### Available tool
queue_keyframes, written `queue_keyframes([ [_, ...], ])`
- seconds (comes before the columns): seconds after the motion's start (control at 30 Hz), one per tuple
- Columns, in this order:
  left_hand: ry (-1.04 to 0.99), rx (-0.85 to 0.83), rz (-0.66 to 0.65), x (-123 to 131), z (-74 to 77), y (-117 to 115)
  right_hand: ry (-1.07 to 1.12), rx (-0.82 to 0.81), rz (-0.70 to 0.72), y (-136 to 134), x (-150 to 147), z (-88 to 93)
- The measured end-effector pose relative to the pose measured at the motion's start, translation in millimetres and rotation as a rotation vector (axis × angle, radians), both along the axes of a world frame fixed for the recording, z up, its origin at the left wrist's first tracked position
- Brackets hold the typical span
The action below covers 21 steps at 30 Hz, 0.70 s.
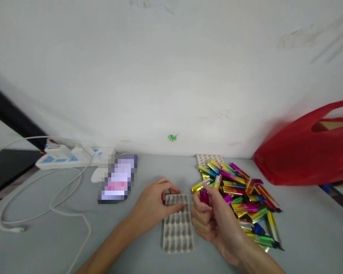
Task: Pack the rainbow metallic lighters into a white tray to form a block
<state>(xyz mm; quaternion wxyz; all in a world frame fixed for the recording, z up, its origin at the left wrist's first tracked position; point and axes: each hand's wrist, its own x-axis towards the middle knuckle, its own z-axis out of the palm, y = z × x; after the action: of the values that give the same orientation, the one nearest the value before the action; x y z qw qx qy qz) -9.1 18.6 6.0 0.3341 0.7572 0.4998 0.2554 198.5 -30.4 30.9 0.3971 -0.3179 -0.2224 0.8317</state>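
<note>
A pale plastic tray [177, 232] with rows of small hollows lies on the grey table [131, 243] in front of me. My left hand [154, 207] rests on its upper left corner, fingers curled over the rim. My right hand [210, 217] is closed just right of the tray and pinches a small shiny magenta piece [204, 196]. Right of that hand lies a heap of shiny coloured foil sticks [240, 198], gold, green, pink and blue.
A second pale tray [208, 158] pokes out behind the heap by the wall. A red plastic bag [308, 152] stands at the right. At the left are a blurred-out phone [117, 179], a white power strip [65, 156] and loose white cables [45, 201].
</note>
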Motion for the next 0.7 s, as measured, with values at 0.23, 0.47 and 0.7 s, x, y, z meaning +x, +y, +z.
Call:
queue_keyframes([
  [0.23, -0.025, -0.078, -0.034, -12, 6.2, 3, 0.078, -0.01, 0.021, 1, 0, 1.6],
  [0.47, 0.075, -0.091, -0.027, -24, 7.2, 8, 0.09, 0.009, 0.025, 3, 3, 3.1],
  [0.7, -0.002, -0.294, -0.058, -18, 12.0, 7, 0.062, 0.025, 0.004, 4, 2, 0.8],
])
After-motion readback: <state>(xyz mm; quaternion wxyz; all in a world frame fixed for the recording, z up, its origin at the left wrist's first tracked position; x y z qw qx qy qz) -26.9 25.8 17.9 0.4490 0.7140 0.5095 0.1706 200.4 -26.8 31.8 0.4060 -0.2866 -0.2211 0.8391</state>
